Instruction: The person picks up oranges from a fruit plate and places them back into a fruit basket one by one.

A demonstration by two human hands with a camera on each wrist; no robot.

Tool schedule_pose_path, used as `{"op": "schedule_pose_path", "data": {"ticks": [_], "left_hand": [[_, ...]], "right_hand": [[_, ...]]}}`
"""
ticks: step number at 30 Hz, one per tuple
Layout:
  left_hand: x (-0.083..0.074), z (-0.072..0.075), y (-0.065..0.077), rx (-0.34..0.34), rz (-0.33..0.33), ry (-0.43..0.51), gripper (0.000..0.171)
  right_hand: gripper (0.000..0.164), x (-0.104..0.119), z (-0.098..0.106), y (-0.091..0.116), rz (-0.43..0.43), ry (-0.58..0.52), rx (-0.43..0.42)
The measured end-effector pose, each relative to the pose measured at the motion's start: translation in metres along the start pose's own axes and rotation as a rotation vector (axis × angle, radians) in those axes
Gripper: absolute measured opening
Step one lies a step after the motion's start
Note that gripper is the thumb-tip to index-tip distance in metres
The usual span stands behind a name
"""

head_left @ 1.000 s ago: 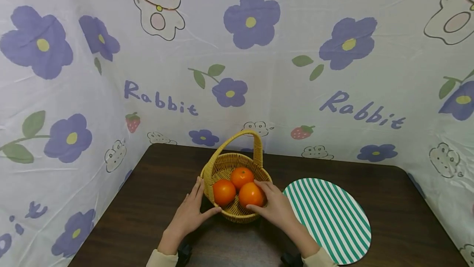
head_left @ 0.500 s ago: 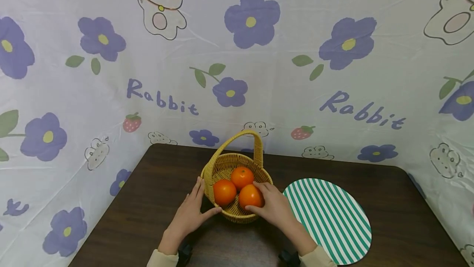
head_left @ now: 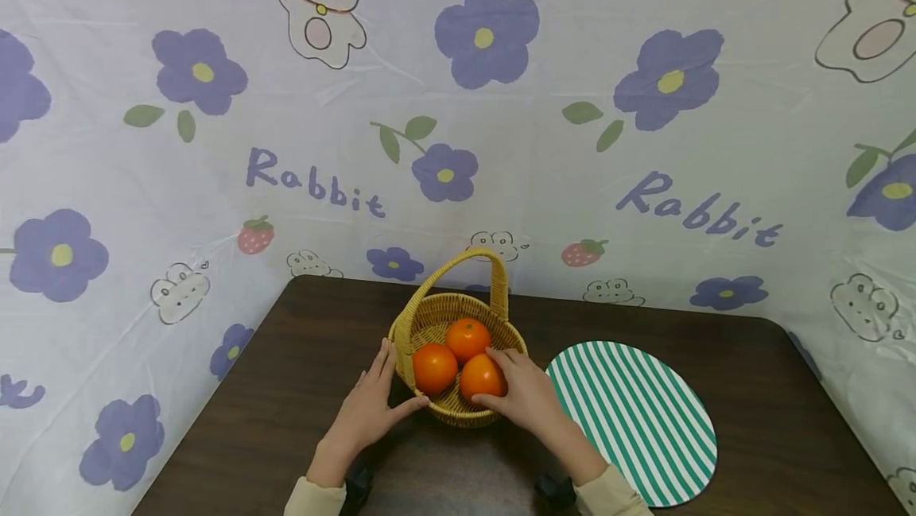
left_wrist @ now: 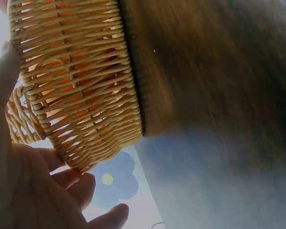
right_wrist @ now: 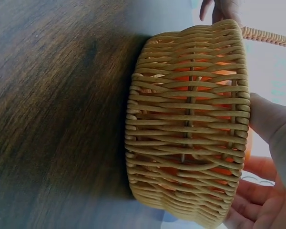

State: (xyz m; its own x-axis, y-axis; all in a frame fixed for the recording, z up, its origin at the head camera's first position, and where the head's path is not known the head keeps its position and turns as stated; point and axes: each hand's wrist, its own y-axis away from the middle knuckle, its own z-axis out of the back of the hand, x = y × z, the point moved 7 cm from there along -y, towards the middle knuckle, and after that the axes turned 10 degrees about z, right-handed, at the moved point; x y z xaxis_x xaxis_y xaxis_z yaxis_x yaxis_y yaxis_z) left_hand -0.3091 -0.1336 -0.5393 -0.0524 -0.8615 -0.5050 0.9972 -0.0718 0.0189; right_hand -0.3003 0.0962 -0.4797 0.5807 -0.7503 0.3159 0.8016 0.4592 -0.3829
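Observation:
A yellow wicker basket (head_left: 468, 420) with an arched handle stands on the dark table, also filling much of the left wrist view. Three oranges lie inside: one at the left (head_left: 434, 369), one at the back (head_left: 468, 339) and the right front orange (head_left: 482, 378). My right hand (head_left: 529, 393) reaches over the rim and holds that front orange between thumb and fingers. Its palm side is hidden from the head camera. At the basket's left side, my left hand (head_left: 365, 405) steadies it, thumb on the front rim and fingers along the outer wall.
A round mat (head_left: 637, 420) with green and white stripes lies on the table right of the basket, close to the right forearm. Behind the dark wooden table (head_left: 286, 373) hangs a white cloth (head_left: 529, 142) printed with purple flowers and rabbits.
My right hand and the front orange have shifted very slightly left within the basket. The left hand stays in place against the basket, and the head view has tilted a little.

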Motion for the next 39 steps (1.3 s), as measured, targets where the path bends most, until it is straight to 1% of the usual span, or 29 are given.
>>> {"op": "schedule_pose_path", "data": {"ticks": [8,13,19,22,25,27,30,35,37,39], "left_hand": [[-0.007,0.006,0.002,-0.035,-0.031,-0.009,0.103],[-0.009,0.009,0.007,-0.067,-0.07,-0.047,0.1],[-0.007,0.01,0.015,-0.096,-0.105,-0.106,0.093],[-0.008,0.012,0.019,-0.121,-0.119,-0.121,0.089],[-0.01,0.014,0.024,-0.16,-0.133,-0.131,0.082],[-0.012,0.016,0.026,-0.2,-0.148,-0.141,0.075],[-0.016,0.021,0.031,-0.294,-0.192,-0.142,0.061],[-0.026,0.03,0.042,-0.503,-0.306,-0.098,0.034],[-0.031,0.033,0.047,-0.563,-0.358,-0.084,0.028],[-0.035,0.034,0.05,-0.596,-0.407,-0.075,0.024]], "right_hand": [[0.07,-0.001,0.002,0.0,0.019,-0.072,-0.001],[0.066,-0.002,0.006,0.005,0.052,-0.125,-0.016],[0.063,-0.004,0.015,0.012,0.068,-0.116,-0.05],[0.062,-0.007,0.018,0.016,0.072,-0.099,-0.076],[0.06,-0.011,0.022,0.02,0.074,-0.081,-0.105],[0.058,-0.014,0.025,0.023,0.077,-0.065,-0.124],[0.056,-0.018,0.029,0.027,0.09,-0.056,-0.151],[0.051,-0.021,0.036,0.034,0.089,-0.034,-0.154],[0.05,-0.022,0.038,0.037,0.086,-0.021,-0.154],[0.049,-0.023,0.039,0.04,0.084,-0.022,-0.162]]}}
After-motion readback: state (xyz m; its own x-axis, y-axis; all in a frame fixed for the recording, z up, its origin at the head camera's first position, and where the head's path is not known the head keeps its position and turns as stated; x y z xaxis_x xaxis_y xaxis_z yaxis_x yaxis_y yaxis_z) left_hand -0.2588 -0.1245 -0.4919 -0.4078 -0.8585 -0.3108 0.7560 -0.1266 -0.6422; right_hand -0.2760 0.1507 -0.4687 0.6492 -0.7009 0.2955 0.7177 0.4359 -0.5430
